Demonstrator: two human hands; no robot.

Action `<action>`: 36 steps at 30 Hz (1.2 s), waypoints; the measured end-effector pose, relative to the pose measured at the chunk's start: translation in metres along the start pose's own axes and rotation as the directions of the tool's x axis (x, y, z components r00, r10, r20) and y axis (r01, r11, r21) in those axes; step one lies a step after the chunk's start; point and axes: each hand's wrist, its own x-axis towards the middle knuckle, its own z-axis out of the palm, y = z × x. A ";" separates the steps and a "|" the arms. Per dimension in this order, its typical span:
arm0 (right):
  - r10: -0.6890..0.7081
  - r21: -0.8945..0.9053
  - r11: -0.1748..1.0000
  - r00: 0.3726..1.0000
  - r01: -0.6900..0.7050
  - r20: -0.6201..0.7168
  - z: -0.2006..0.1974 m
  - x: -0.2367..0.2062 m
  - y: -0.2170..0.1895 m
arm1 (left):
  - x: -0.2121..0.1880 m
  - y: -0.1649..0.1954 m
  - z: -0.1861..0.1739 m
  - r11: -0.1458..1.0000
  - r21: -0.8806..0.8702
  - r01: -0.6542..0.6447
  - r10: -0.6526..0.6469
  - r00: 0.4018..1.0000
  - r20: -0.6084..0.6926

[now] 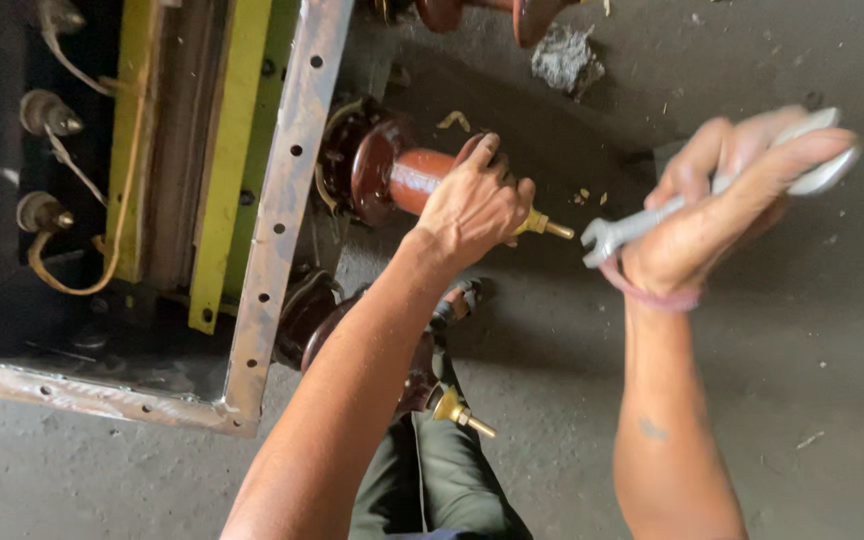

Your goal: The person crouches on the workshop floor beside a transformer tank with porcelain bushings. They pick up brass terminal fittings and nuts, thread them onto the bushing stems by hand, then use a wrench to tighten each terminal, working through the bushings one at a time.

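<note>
Up close, the left hand (474,205) curls over the red-brown insulator (392,177), fingers wrapped on its outer end. The right hand (722,215) is clenched on a silver spanner (652,218), held in the air just beside the insulator's brass stud (544,227). A second insulator (322,320) sits lower, partly hidden by the left forearm. Both jut from the perforated steel flange (287,190) of an open tank. The spanner's long axis runs left-right, open jaw pointing left toward the stud.
</note>
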 end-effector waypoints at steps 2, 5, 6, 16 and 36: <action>0.011 0.038 0.999 0.997 -0.014 0.076 0.019 0.011 0.001 | 0.000 0.001 0.000 1.000 -0.011 0.013 -0.013 1.000 0.021; 0.114 -0.001 0.993 0.983 -0.115 0.141 0.042 0.022 0.009 | 0.000 0.002 -0.001 1.000 -0.006 0.025 -0.025 0.999 0.020; 0.155 -0.015 0.988 0.978 -0.154 0.140 0.047 0.023 0.013 | 0.000 0.002 -0.001 1.000 0.000 0.028 -0.028 1.000 0.013; 0.273 -0.014 0.961 0.938 -0.276 0.212 0.048 0.019 0.073 | 0.001 0.002 -0.007 0.999 -0.019 0.051 -0.051 0.999 0.016; 0.452 -0.594 0.801 0.728 -0.077 0.515 -0.062 -0.191 -0.014 | -0.001 0.000 -0.012 0.997 -0.071 0.028 -0.026 0.999 0.024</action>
